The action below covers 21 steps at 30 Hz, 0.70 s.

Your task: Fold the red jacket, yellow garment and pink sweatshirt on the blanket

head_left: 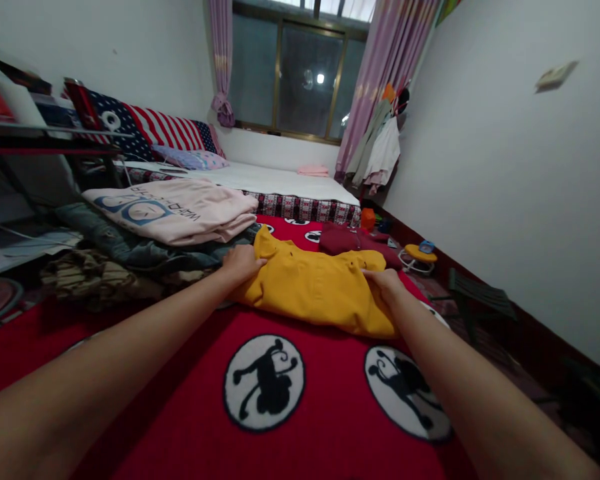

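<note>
A yellow garment (315, 287), folded into a wide band, lies on a red blanket (180, 393) with round monkey patches. My left hand (244, 264) grips its left end, thumb on top and fingers curled behind the cloth. At the right end, my right hand (386, 283) pinches the upper layer, its fingers partly hidden by the fabric. Just beyond the yellow garment lies a dark red garment (350, 240). To the left of my left hand is a pile with a pink printed garment (190, 210) on top of blue denim (110, 233) and a brown striped cloth (95, 277).
Behind stands a bed (260, 175) with a white sheet and a pillow (190, 157). A cluttered desk (45, 137) is at the left. Along the right wall are a yellow round stool (420, 253), a dark folding stool (480, 290) and hanging clothes (383, 153).
</note>
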Available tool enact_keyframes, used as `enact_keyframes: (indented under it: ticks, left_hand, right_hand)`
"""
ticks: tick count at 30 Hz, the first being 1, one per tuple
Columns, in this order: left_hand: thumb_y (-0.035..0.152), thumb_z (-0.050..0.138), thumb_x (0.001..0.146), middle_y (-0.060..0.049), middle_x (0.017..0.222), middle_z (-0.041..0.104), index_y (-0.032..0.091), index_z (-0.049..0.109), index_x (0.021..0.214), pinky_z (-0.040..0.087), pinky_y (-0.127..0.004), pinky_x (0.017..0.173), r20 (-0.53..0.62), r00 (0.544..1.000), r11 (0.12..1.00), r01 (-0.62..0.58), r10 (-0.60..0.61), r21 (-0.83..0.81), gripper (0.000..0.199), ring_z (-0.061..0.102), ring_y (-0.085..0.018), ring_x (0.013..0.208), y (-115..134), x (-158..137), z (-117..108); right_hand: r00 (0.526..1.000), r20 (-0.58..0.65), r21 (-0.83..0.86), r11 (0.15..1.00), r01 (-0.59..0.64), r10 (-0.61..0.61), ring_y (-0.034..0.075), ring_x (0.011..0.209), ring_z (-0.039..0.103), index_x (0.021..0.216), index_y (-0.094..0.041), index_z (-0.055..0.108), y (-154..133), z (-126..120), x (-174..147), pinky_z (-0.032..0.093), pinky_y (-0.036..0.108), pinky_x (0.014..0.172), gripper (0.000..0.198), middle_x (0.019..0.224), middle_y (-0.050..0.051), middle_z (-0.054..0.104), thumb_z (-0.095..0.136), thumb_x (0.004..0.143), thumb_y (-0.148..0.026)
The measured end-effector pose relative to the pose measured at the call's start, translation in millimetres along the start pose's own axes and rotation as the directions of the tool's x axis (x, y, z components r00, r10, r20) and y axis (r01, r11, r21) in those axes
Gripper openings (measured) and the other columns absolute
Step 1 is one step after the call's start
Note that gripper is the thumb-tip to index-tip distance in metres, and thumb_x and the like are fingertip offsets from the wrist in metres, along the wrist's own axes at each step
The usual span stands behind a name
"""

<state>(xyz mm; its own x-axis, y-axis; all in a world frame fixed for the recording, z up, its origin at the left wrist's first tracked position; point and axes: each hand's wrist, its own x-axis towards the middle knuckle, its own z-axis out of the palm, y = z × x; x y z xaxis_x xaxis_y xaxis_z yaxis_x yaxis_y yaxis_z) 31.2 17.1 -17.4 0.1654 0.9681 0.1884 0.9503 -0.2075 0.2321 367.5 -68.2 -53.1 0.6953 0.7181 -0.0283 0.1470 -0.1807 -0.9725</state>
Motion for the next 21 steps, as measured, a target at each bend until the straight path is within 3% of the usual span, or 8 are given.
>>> enact_keyframes:
  ticks: [2,4,6,8,11,14,17,21]
  left_hand:
    - [0.045,0.070,0.075,-0.020,0.114,0.069,0.015,0.068,0.106,0.050,-0.037,0.086,-0.013,1.000,0.988,-0.008,0.006,-0.152,0.044,0.062,-0.037,0.111,3.2,3.0,7.9]
    - [0.036,0.079,0.064,-0.017,0.116,0.069,0.016,0.067,0.107,0.050,-0.036,0.088,-0.005,0.999,0.896,0.031,-0.038,-0.443,0.049,0.060,-0.036,0.114,9.0,6.3,11.7]
    - [0.027,0.083,0.056,-0.015,0.113,0.070,0.015,0.066,0.103,0.052,-0.036,0.085,0.107,0.989,0.642,0.150,-0.107,-0.751,0.051,0.063,-0.034,0.109,15.6,7.3,13.0]
    - [0.023,0.080,0.058,-0.015,0.107,0.072,0.013,0.066,0.098,0.056,-0.036,0.078,0.240,0.964,0.399,0.266,-0.115,-0.877,0.044,0.068,-0.032,0.098,19.7,4.7,12.8]
    - [0.021,0.073,0.060,-0.014,0.099,0.074,0.012,0.066,0.097,0.059,-0.039,0.072,0.289,0.957,0.250,0.289,-0.036,-0.924,0.038,0.071,-0.030,0.085,18.3,-3.2,7.1]
    - [0.014,0.070,0.056,-0.010,0.104,0.074,0.014,0.066,0.104,0.059,-0.038,0.075,0.166,0.981,0.093,0.157,0.103,-0.983,0.049,0.070,-0.028,0.088,16.2,-7.6,-16.6]
    - [0.006,0.066,0.058,-0.008,0.113,0.071,0.011,0.063,0.113,0.058,-0.034,0.080,-0.041,0.990,0.051,-0.049,0.137,-0.998,0.055,0.069,-0.025,0.093,26.4,-6.0,-65.5]
    - [-0.005,0.053,0.068,-0.004,0.121,0.068,0.011,0.059,0.121,0.053,-0.029,0.089,-0.313,0.926,0.028,-0.326,0.212,-0.945,0.056,0.065,-0.018,0.104,44.8,-8.3,-140.2]
  right_hand:
    - [0.997,0.051,0.021,0.998,-0.055,0.054,0.019,0.056,0.065,0.075,-0.013,0.063,-7.1,3.8,-8.4,0.053,0.026,0.047,0.017,0.058,0.004,0.066,0.073,0.061,-0.012]
    - [0.992,0.109,0.039,0.997,-0.070,0.066,0.018,0.053,0.064,0.074,-0.012,0.064,-15.5,7.3,-17.9,0.053,0.026,0.048,0.015,0.059,0.004,0.067,0.067,0.060,-0.007]
    - [0.988,0.148,0.058,0.997,-0.053,0.044,0.016,0.052,0.064,0.075,-0.012,0.064,-22.9,9.2,-28.2,0.052,0.023,0.048,0.019,0.060,0.003,0.068,0.062,0.058,-0.003]
    - [0.982,0.188,0.081,0.996,-0.025,0.009,0.016,0.053,0.064,0.077,-0.013,0.065,-28.8,7.6,-38.6,0.051,0.022,0.048,0.024,0.062,0.002,0.069,0.058,0.057,-0.003]
    - [0.970,0.243,0.116,0.993,0.000,-0.028,0.017,0.056,0.065,0.078,-0.013,0.065,-40.0,-2.9,-50.5,0.053,0.024,0.050,0.027,0.064,0.003,0.069,0.056,0.054,-0.003]
    - [0.983,0.176,0.204,0.979,0.020,-0.057,0.017,0.059,0.065,0.079,-0.013,0.064,-64.8,-17.0,-54.2,0.056,0.026,0.056,0.032,0.068,0.003,0.070,0.052,0.052,0.001]
    - [0.973,0.077,0.370,0.913,0.174,-0.216,0.015,0.068,0.067,0.083,-0.012,0.064,-106.3,-26.7,-51.9,0.058,0.026,0.068,0.035,0.079,0.002,0.072,0.050,0.055,0.005]
    - [0.902,-0.106,0.431,0.798,0.421,-0.418,0.014,0.081,0.067,0.086,-0.012,0.064,-157.0,-39.9,-57.6,0.055,0.027,0.079,0.028,0.097,0.003,0.072,0.053,0.065,0.003]
